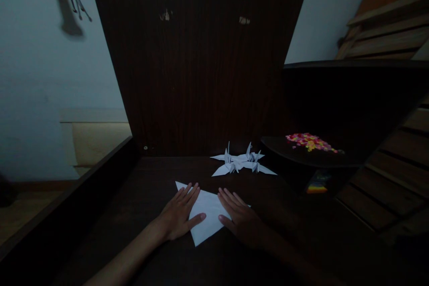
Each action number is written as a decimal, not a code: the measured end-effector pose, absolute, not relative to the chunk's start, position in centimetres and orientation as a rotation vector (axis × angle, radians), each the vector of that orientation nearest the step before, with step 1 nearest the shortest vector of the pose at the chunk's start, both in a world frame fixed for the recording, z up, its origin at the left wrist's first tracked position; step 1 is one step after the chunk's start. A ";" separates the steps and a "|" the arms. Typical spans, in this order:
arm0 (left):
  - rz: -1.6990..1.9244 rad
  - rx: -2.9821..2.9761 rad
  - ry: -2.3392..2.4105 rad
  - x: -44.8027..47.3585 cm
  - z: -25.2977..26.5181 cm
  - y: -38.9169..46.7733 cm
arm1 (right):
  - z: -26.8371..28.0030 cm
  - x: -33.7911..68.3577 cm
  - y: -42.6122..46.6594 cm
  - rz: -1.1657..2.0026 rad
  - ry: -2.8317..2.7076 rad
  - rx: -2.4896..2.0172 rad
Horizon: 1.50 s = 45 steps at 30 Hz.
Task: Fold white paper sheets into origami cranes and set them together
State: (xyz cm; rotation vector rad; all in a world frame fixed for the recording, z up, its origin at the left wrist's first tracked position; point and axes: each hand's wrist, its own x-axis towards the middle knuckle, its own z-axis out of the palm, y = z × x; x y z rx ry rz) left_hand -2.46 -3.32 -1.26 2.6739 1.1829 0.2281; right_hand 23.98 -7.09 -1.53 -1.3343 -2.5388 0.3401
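A white sheet of paper (208,214), its outline like a folded triangle, lies on the dark wooden desk (147,210). My left hand (181,212) rests flat across its left part, fingers stretched out and thumb on the paper. On its right part my right hand (239,214) lies the same way, palm down with fingers extended. Both hands cover portions of the sheet, so some of its edges are hidden. Just behind it stand several folded white paper cranes (239,161), grouped close together with pointed wings and necks.
To the right, a rounded dark shelf (278,149) bears a pile of small pink, red and yellow pieces (311,142). A tall dark panel (201,76) rises behind the desk. The desk's raised left side (83,183) forms an edge. Wooden slats (392,183) stand far right.
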 end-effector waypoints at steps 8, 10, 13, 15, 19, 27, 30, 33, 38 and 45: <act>-0.012 2.596 1.141 -3.2 0.8 -3.2 | -0.7 27.1 -8.6 0.385 -2.506 -1.520; -0.031 2.592 1.139 -3.1 1.2 -3.3 | -0.3 27.1 -8.8 0.404 -2.505 -1.517; -0.014 2.607 1.126 -3.0 1.4 -3.4 | 0.2 26.7 -8.6 0.397 -2.501 -1.534; -0.001 2.622 1.115 -3.0 1.4 -3.5 | 0.5 26.0 -8.3 0.345 -2.498 -1.558; -0.028 2.628 1.107 -3.0 1.5 -3.4 | 0.9 23.8 -7.7 0.256 -2.504 -1.490; 0.076 2.670 1.080 -3.4 1.0 -3.1 | 0.9 20.0 -6.6 0.470 -2.704 -1.104; 0.100 2.666 1.171 -3.7 0.5 -2.6 | 0.7 19.5 -6.3 0.481 -2.694 -1.119; 0.111 2.654 1.263 -4.1 0.1 -2.0 | 0.2 19.3 -6.2 0.421 -2.665 -1.146; 0.131 2.639 1.332 -4.6 -0.4 -1.3 | -0.2 19.8 -6.2 0.408 -2.639 -1.213; 0.233 2.571 1.513 -4.4 -0.1 -1.2 | -0.2 20.4 -6.4 0.467 -2.601 -1.209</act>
